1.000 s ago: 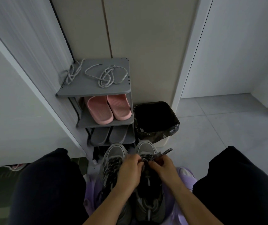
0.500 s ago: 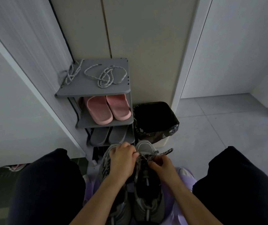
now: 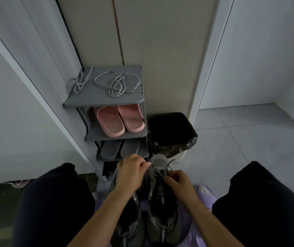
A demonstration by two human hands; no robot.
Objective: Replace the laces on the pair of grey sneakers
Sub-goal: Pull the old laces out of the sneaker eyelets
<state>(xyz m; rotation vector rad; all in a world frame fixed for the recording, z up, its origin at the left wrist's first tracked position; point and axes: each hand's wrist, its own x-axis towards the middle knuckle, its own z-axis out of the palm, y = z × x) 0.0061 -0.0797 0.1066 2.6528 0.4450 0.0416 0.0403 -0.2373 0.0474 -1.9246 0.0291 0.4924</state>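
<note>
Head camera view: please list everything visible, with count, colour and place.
grey mesh sneakers: 2, grey, floor between the knees
dark grey shoelace: 1, dark grey, right-hand sneaker
speckled rope laces: 2, white-grey, top shelf
grey plastic shoe rack: 1, grey, against wall
pink rubber slides: 2, pink, second shelf
dark grey slides: 2, grey, third shelf
bin with black bag: 1, black, right of rack
left hand: 1, pinches shoelace
right hand: 1, pinches shoelace

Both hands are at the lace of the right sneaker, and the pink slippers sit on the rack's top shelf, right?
No: the head view shows the pink slippers on the second shelf; the top shelf holds loose laces. The left hand and right hand are at the right sneaker's lace.
</note>
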